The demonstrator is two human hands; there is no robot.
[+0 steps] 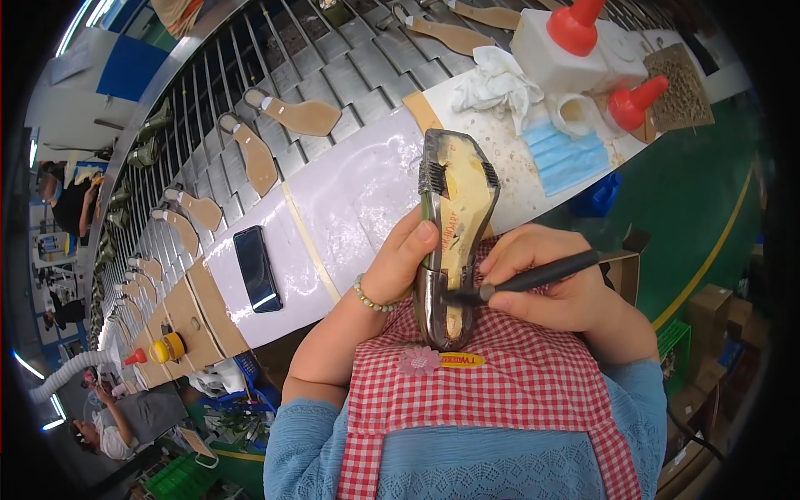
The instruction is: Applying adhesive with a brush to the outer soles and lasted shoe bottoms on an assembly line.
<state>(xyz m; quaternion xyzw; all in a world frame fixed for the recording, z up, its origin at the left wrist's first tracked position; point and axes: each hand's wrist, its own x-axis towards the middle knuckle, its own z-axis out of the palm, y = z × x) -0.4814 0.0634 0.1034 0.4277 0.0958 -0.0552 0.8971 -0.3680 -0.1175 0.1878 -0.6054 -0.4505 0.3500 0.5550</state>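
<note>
My left hand [398, 260] is closed around the side of a shoe upper on a last [463, 196], held bottom up. The toe end points away from me and the dark, glossy heel end is near my apron. Its underside is pale yellow with red lettering, and dark strap edges fold over both sides. My right hand [542, 287] grips a brush [554, 272] by its black handle. The bristle end lies against the underside near the heel, where the surface looks dark and wet.
A conveyor [358, 79] carries several tan soles [302, 115]. On the white work surface lie a phone [257, 268], crumpled white cloth [497, 87], a blue mask [567, 157], an open jar [575, 112] and white bottles with red nozzles [575, 29]. Another person [117, 433] sits far left.
</note>
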